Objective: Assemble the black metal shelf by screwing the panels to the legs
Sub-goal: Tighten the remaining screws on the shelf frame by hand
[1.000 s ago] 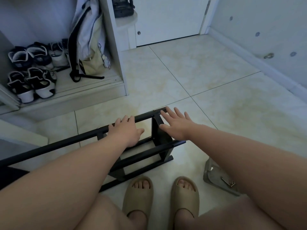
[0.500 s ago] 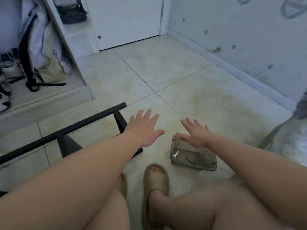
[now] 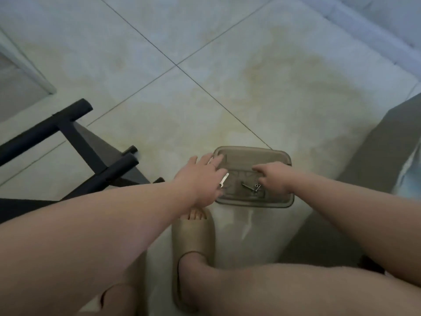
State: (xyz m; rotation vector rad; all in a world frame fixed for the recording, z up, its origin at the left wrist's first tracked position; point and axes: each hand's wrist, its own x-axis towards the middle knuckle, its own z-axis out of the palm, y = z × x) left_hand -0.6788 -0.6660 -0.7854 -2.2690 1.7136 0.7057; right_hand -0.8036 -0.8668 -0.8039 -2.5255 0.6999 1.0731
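Note:
The black metal shelf frame [image 3: 68,133] lies on its side on the tiled floor at the left, its tube ends pointing toward the middle. A shallow translucent brown tray [image 3: 252,153] sits on the floor in front of my feet. In it lie a small silver wrench [image 3: 224,180] and a few dark screws [image 3: 249,187]. My left hand [image 3: 200,176] reaches over the tray's left rim with straight fingers, partly covering the wrench. My right hand [image 3: 273,179] reaches into the tray's right half with fingers bent down beside the screws; I see nothing held in it.
A beige slipper [image 3: 193,242] on my foot sits just below the tray. A grey object [image 3: 376,156] stands on the floor at the right. The white cabinet base [image 3: 22,71] is at the far left, the wall's skirting [image 3: 364,30] at the top right.
Both hands left the shelf frame and moved right and down to the tray. The view swung right and tilted down, so the shelf now sits at the left edge.

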